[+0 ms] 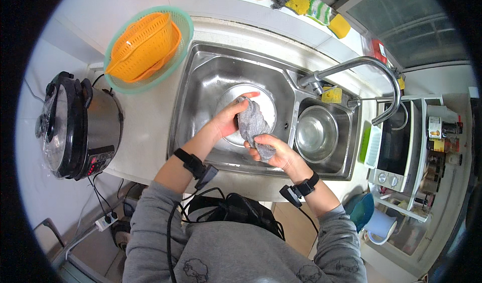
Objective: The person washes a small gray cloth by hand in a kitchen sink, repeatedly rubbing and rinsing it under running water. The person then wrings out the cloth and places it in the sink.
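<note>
Both my hands grip a grey cloth (pixel 250 123), bunched lengthwise between them. My left hand (pixel 230 116) has its upper end, with the thumb laid along it. Around the lower end the fingers of my right hand (pixel 274 149) are closed. Beneath the cloth, in the large basin of a stainless steel sink (pixel 205 78), lies a round white dish (pixel 269 102), partly hidden by my hands. The smaller basin to the right holds a round, shiny bowl (pixel 317 132).
A chrome faucet (pixel 350 63) arches over the right side. Left of the sink stand an electric pressure cooker (pixel 101 130) and a green basket (pixel 184 38) with orange colanders (pixel 141 46). Sponges (pixel 339 26) line the back ledge. A microwave (pixel 395 140) is at right.
</note>
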A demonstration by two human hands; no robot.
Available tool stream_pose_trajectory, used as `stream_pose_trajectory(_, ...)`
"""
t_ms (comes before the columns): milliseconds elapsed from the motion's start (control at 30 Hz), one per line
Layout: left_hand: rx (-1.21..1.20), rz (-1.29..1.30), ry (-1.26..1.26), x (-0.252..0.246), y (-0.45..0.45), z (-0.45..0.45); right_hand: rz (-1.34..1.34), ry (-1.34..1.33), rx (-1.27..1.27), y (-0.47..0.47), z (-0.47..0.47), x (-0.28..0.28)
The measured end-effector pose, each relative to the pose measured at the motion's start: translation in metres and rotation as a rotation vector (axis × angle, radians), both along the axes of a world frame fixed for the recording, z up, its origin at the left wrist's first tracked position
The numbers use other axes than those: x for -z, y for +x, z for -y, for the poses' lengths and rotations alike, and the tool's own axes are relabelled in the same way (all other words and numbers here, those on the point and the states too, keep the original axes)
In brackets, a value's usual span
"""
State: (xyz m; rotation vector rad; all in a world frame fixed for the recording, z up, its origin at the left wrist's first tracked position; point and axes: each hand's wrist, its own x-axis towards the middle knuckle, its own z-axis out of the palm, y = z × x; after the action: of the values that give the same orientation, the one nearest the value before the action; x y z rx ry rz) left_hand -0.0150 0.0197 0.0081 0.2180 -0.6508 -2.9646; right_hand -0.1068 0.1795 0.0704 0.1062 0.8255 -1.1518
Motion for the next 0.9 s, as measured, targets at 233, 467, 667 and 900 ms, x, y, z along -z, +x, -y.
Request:
stream_pose_trajectory(233, 0.308, 0.418, -0.59, -0.03, -0.008, 0.016, -0.567, -0.053, -0.264, 0.008, 0.007, 0.005)
stream_pose_trajectory(467, 0.21, 0.542, -1.339, -0.007, -0.036, 0.013, -1.106, 0.062, -0.36, 0.008, 0.024, 0.053)
stream_pose_trajectory(667, 0.235, 0.758, -1.857, 0.032, -0.054, 0.0, -1.37, 0.293, -0.631, 0.007, 0.039, 0.068)
stream_pose_trajectory(900, 0.261, 1.051, -1.64, 0.052, -0.054, -0.003, -1.583, 0.061, -0.666, 0.013, 0.027, 0.074)
